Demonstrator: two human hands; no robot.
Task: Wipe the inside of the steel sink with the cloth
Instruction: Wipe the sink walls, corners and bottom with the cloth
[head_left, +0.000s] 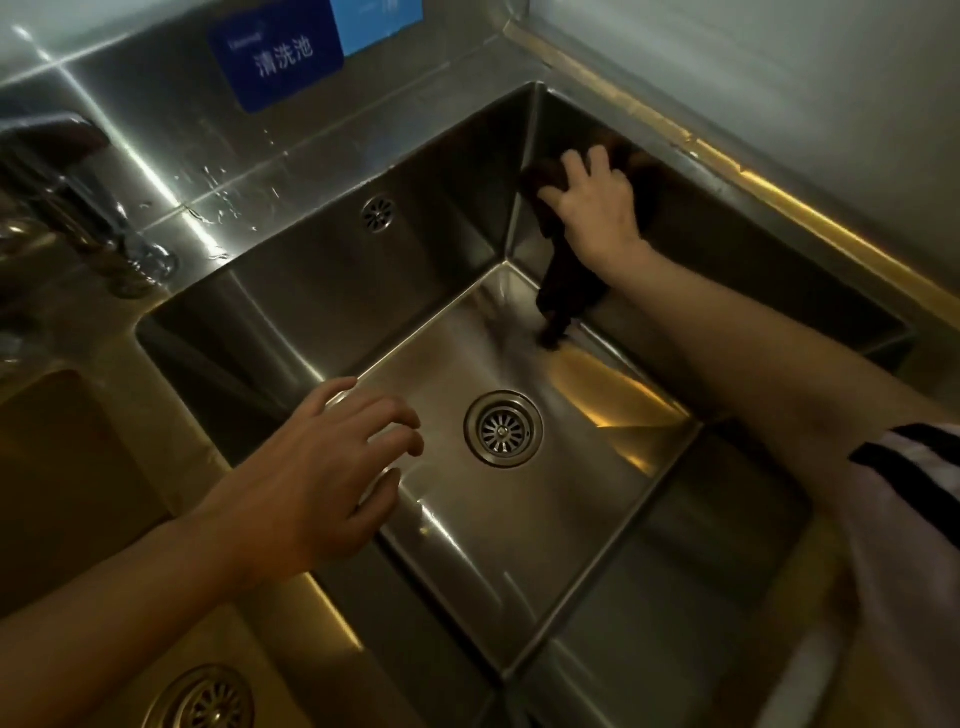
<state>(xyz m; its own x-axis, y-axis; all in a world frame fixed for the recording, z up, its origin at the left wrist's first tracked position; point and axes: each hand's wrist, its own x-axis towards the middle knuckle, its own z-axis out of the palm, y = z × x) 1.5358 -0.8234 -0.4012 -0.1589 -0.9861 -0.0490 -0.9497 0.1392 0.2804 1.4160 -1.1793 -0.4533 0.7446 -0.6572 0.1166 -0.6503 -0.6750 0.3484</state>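
Cloth (566, 283), dark and bunched, sits under my right hand (597, 208), whose spread fingers press it flat against the right wall of the steel sink (322, 270), close to the far corner. Its long axis runs down the wall, the loose tail pointing at the basin floor and about touching it. My left hand (332, 467) hovers over the near left rim, fingers relaxed, holding nothing. My worry: pressing with a flat palm rather than gripping, the cloth could slide out on the slick steel and drop toward the drain (503, 428), or the trailing tail could leave the corner seam unwiped.
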